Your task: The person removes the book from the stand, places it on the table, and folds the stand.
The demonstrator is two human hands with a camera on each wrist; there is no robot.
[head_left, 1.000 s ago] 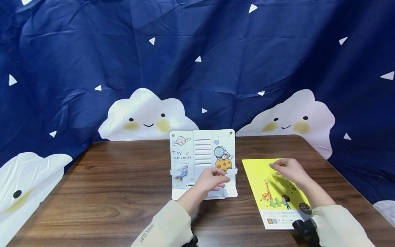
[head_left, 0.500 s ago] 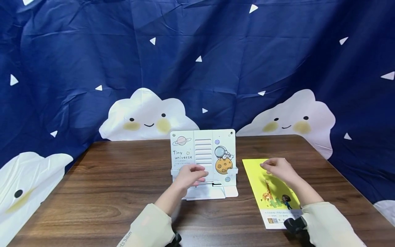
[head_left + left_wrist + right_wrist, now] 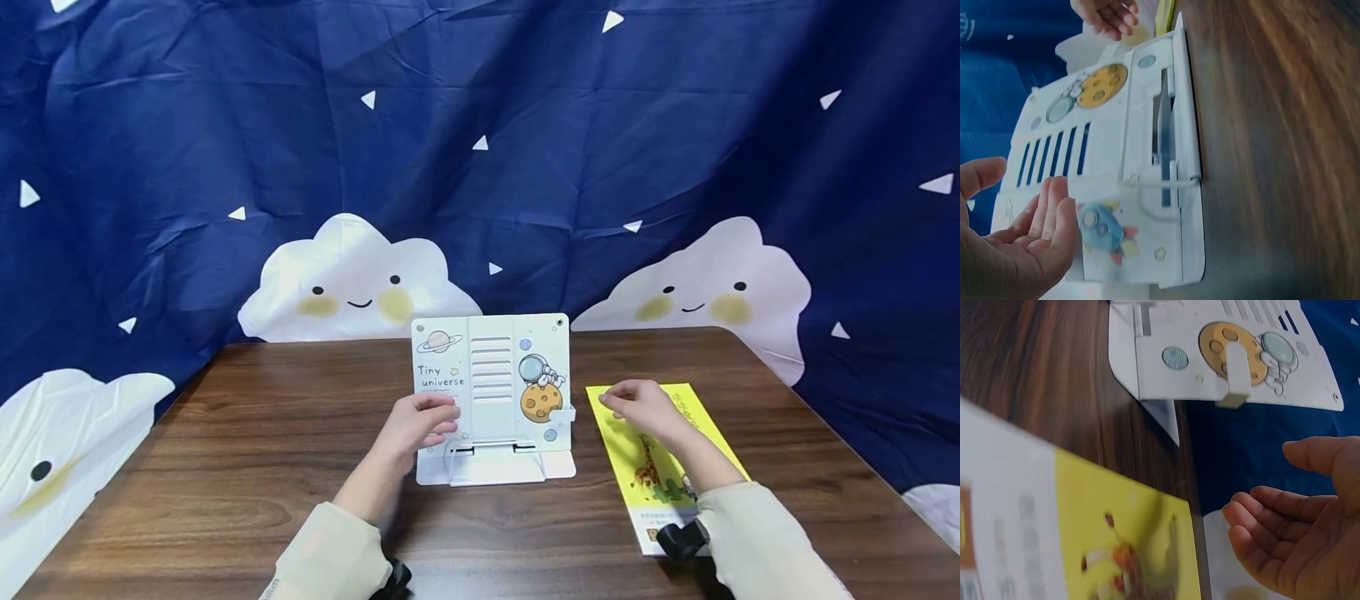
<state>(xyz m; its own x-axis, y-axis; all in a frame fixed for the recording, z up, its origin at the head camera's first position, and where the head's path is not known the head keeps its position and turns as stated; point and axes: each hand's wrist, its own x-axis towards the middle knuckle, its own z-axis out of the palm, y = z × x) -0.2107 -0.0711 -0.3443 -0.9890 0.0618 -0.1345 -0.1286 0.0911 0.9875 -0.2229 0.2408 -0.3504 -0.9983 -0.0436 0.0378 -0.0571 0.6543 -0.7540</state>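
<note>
Head view: the first risk I weigh is my left grip [image 3: 422,421]. It hangs in front of the left side of the white "Tiny universe" book stand [image 3: 495,421], so a careless sweep to its right could, I judge, knock the upright panel or slide the whole stand along the worktop [image 3: 247,467]. My right grip [image 3: 643,406] hovers over the far part of the yellow giraffe-cover book [image 3: 660,483]. That book lies flat, so fingers coming straight down would probably skid on the cover rather than get under an edge. The right page clip [image 3: 562,414], left of this grip, could snag a finger if I crossed too low. Both grips are released, fingers loosely bent, holding nothing.

Left wrist view: the thumb stands well apart from the fingers, with nothing between them. The fingertips show close to the printed rocket [image 3: 1100,230], but I cannot tell for sure whether they touch the panel. If they are nearer than they look, a small twist might nudge it.

Right wrist view: the palm is bare, thumb clear of the gently curled fingers, and I see a gap from this grip to both clip and book. The cover is blurred here, so misjudging its height could bring a hard contact.
</note>
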